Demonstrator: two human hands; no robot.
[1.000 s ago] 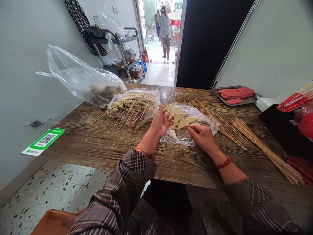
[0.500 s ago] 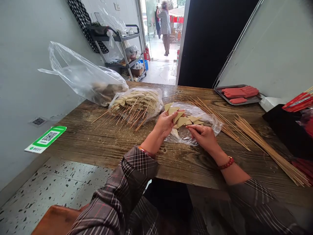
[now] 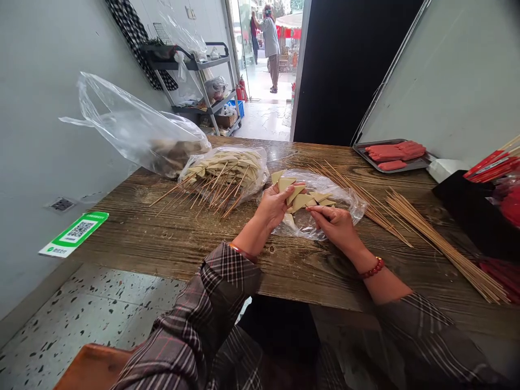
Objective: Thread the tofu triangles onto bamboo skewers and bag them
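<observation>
My left hand [image 3: 273,206] is closed around a few pale triangular tofu slices [image 3: 291,187], which fan out above the fingers. Just to its right, my right hand [image 3: 335,221] pinches what looks like a thin bamboo skewer, mostly hidden by the fingers, its tip close to the slices. Beneath both hands lies a clear plastic bag [image 3: 352,203] with more loose tofu slices [image 3: 320,197] on it. Left of my hands, a heap of skewered tofu slices [image 3: 233,165] rests on another plastic bag, its sticks pointing toward me.
Bare bamboo skewers [image 3: 442,244] lie in bundles on the wooden table [image 3: 162,244], right of my hands. A tray [image 3: 406,167] of pink sausages stands at the back right, near a black box [image 3: 467,211]. At left are a large plastic bag [image 3: 138,130] and a QR-code card [image 3: 75,234].
My right hand has shifted very slightly toward the slices in my left hand. The whole view has moved a little. In the doorway, a distant person has turned somewhat.
</observation>
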